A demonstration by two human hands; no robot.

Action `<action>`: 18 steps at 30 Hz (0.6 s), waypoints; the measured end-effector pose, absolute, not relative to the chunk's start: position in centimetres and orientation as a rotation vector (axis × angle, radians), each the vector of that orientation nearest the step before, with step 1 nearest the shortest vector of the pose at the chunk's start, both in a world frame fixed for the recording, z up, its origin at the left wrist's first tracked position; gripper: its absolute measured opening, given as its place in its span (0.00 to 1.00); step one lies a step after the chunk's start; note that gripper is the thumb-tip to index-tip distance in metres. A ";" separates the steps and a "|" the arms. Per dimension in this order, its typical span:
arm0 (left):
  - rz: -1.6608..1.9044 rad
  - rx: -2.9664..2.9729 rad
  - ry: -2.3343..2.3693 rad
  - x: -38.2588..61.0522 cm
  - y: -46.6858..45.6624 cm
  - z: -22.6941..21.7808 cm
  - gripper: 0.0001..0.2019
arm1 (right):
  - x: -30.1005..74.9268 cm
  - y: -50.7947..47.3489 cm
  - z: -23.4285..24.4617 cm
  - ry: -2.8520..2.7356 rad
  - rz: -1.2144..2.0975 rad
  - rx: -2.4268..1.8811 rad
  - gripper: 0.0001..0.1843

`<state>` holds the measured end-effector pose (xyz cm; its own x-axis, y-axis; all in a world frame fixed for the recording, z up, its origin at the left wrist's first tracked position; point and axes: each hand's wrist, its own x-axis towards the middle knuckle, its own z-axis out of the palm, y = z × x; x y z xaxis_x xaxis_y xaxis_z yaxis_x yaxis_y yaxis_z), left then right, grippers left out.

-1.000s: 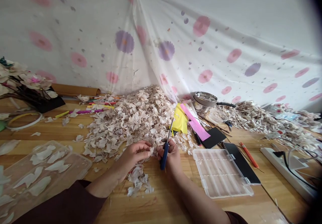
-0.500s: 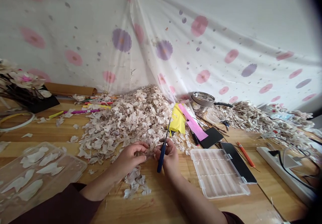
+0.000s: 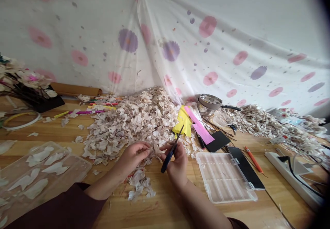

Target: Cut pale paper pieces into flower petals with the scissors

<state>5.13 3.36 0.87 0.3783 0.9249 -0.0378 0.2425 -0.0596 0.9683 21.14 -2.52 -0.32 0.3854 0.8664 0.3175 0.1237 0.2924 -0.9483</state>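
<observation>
At the front of a big heap of pale, dried petal-like scraps point(image 3: 136, 115), my hands are held close together. The fingers of my left hand point(image 3: 135, 157) are pinched; whatever they hold blends into the scraps behind. My right hand point(image 3: 177, 163) is closed around scissors point(image 3: 170, 156) with a dark blue handle, their narrow metal tip slanting up and away to the right. Just below the hands a small loose cluster of whitish scraps point(image 3: 140, 184) lies on the wooden table point(image 3: 144, 212).
On the left, a clear plastic tray point(image 3: 82, 169) bears flat white petals. To the right lie a compartmented clear box point(image 3: 227, 177), a black phone point(image 3: 247, 169), an orange pen point(image 3: 254, 159) and a white power strip point(image 3: 291, 179). Yellow paper point(image 3: 182, 122) and pink paper point(image 3: 199, 126) lie behind.
My right hand has turned, so the scissors tilt further right. The gap between the hands has widened slightly. The whole view has shifted a little, with things appearing further right.
</observation>
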 end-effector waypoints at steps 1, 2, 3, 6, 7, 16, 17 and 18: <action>0.808 1.573 1.085 5.2 3.4 0.9 0.10 | 21.3 -2.7 -0.4 -1.183 0.571 -1.196 0.19; 0.819 1.587 1.085 5.3 3.4 0.9 0.10 | 21.3 -2.8 -0.6 -1.279 0.513 -1.208 0.17; 0.823 1.599 1.081 5.4 3.4 1.0 0.10 | 21.4 -2.9 -0.8 -1.365 0.465 -1.220 0.16; 0.808 1.594 1.061 5.6 3.1 1.4 0.10 | 21.4 -2.9 -1.4 -1.504 0.379 -1.258 0.13; 0.800 1.585 1.057 5.6 3.0 1.6 0.10 | 21.4 -2.8 -1.6 -1.514 0.374 -1.266 0.13; 0.750 1.594 1.039 5.2 3.1 1.7 0.12 | 20.9 -2.7 -0.9 -1.152 0.883 -1.219 0.14; 0.747 1.604 1.038 5.2 3.1 1.7 0.12 | 20.8 -2.6 -0.8 -1.097 0.910 -1.202 0.14; 0.745 1.614 1.035 5.2 3.1 1.7 0.12 | 20.7 -2.5 -0.7 -1.060 0.919 -1.190 0.15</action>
<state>5.19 3.10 1.68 0.4363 0.8994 -0.0281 0.2592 -0.0957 0.9611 20.73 -2.47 -0.65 0.2640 0.9533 0.1469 -0.0099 0.1550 -0.9879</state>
